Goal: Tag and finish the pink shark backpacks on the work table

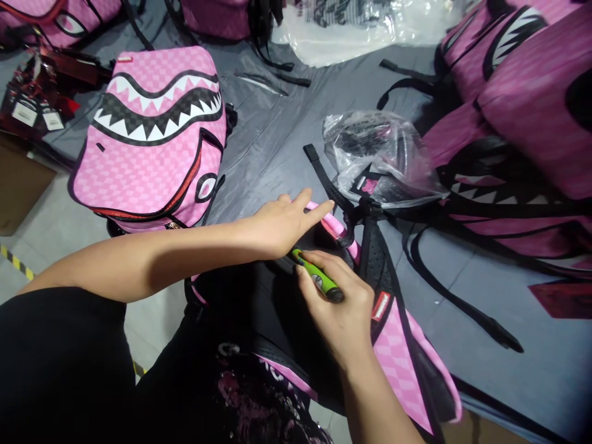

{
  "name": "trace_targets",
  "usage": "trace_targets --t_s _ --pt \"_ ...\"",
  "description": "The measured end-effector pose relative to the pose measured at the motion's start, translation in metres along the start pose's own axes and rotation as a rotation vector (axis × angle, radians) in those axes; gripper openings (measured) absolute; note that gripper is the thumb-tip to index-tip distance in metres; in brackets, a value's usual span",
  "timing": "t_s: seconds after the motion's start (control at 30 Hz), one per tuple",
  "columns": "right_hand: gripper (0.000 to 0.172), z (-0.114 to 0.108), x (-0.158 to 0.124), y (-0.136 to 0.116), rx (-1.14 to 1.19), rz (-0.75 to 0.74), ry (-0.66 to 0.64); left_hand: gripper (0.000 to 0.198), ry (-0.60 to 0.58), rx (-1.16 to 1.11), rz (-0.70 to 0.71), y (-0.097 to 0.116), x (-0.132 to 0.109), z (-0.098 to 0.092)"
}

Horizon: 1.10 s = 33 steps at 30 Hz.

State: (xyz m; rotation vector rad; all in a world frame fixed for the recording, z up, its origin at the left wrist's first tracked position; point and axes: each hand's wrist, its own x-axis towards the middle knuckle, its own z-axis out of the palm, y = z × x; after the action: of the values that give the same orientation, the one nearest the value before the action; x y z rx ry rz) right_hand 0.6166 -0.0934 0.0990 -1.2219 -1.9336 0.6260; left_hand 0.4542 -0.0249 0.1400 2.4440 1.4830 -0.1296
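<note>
The right hand [345, 302] grips a green pen-like tool [324, 282]; the left hand [280, 227] spreads wide on a backpack [291, 305] at the surface's [490, 268] near edge

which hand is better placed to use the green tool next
Probably the right hand: it grips the green tool above the black panel, while the left hand reaches across to the pink trim.

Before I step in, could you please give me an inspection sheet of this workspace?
Surface: wrinkled grey sheet.
Job's things: black-and-pink checkered backpack; slim green pen-like tool.
Clutter: crumpled clear plastic bag; pink backpack with toothed-mouth print; heap of dark red tags with white labels.
Hands: left hand spread over the black-and-pink backpack; right hand holding the green tool.
Cables: nothing seen.
Surroundings: brown cardboard box; yellow-and-black striped floor tape.
</note>
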Motion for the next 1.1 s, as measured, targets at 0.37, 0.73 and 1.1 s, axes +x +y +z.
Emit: trace_targets --t_s 0.37,0.73,1.1 --pt "0.012 0.0 0.001 0.0 0.012 0.046 0.011 0.083 0.042 0.029 0.026 -0.001 -0.002 0.002" --pt "0.013 0.003 0.006 0.001 0.105 0.035 -0.005 0.083 0.079 0.079 0.033 -0.004 -0.004 0.006" --pt "0.013 -0.075 0.035 -0.005 -0.012 -0.126 0.239 0.09 0.114 0.022 0.034 -0.009 -0.008 0.012"
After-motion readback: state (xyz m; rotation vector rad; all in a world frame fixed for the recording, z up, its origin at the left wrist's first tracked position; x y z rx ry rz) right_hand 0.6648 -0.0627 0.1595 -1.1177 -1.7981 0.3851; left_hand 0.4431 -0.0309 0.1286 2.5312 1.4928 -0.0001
